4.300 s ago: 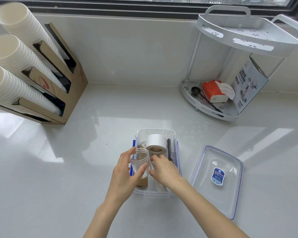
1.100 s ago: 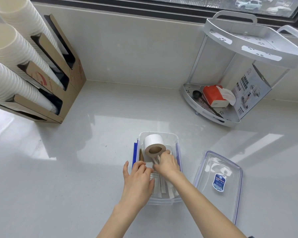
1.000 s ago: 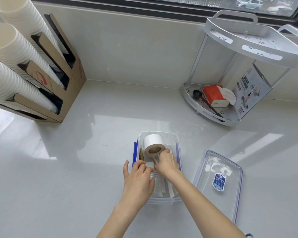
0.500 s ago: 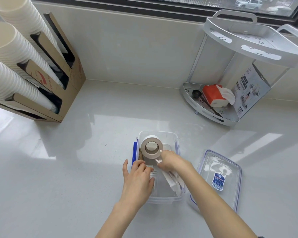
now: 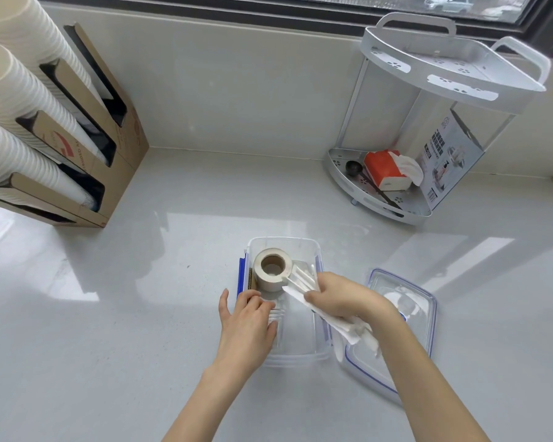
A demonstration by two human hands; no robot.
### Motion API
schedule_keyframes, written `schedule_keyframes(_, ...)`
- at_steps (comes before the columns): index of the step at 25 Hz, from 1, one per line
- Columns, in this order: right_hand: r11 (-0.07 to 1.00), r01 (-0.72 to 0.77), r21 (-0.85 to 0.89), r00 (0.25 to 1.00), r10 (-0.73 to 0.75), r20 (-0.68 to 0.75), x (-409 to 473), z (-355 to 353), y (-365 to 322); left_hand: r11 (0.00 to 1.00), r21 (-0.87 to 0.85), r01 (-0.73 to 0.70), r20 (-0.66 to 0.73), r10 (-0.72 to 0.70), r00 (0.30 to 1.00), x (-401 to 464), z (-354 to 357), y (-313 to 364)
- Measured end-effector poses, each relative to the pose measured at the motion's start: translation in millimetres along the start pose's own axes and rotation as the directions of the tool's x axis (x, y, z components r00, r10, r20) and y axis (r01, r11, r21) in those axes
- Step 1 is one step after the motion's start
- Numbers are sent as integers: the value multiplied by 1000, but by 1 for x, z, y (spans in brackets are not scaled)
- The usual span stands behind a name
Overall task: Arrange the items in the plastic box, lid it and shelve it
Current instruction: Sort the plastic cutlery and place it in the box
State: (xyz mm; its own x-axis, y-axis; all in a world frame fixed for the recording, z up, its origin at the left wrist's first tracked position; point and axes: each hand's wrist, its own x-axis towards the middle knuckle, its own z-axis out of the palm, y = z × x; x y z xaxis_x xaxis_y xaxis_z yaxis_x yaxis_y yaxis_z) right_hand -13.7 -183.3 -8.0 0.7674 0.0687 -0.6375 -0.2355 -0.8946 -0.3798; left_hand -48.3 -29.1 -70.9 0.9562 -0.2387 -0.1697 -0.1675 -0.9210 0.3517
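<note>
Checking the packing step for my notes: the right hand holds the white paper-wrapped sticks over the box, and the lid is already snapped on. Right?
Not quite. The head view shows the lid lying on the counter right of the open box. The right hand does hold the sticks.

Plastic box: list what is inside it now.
Inside the plastic box: a tape roll on its side and a brown cardboard piece by the left wall. The left hand hides the near-left part.

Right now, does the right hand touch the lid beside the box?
Apart. The head view shows the right hand gripping white paper packets over the box, held above the lid.
</note>
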Motion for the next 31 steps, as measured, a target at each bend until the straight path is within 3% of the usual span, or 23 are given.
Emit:
schedule_keyframes(3,927,99,362,994,-73,-86,-7,0,12,999,-37,-10,-9,10,1000,3,-5,3)
schedule_keyframes(6,701,199,685,977,-85,-197,-6,6,10,929,-369,-30,-158,-30,987,6,-17,14)
schedule_keyframes(7,637,217,740,973,-85,-212,-6,7,7,844,-536,-29,-164,-70,984,7,-22,19)
schedule_keyframes(9,581,237,779,970,-99,-221,-7,9,2,543,-835,91,50,-90,995,10,-30,31)
schedule_keyframes(11,593,240,769,970,-115,-214,-9,10,-3,181,-944,275,282,12,959,13,-34,42)
schedule_keyframes(12,606,234,760,972,-118,-204,-9,11,-4,60,-939,339,342,54,938,14,-36,46)
schedule_keyframes(16,642,213,737,976,-99,-195,-6,13,-1,-153,-903,402,381,151,912,17,-40,53)
schedule_keyframes(18,601,231,765,973,-122,-197,-6,13,0,-210,-889,407,370,193,909,17,-40,53)
schedule_keyframes(21,600,245,762,969,-118,-219,-7,16,0,-218,-881,419,381,195,904,17,-38,52)
schedule_keyframes(24,840,196,506,954,-43,-298,-3,23,1,-199,-879,434,395,209,895,16,-36,52)
schedule_keyframes(26,919,130,371,944,-1,-329,-1,25,4,-204,-867,454,408,232,883,16,-35,50)
schedule_keyframes(28,902,155,402,953,-29,-300,0,26,6,-203,-865,459,414,230,881,17,-33,49)
schedule_keyframes(31,788,251,562,956,-110,-273,1,27,9,-183,-872,454,420,197,886,18,-29,47)
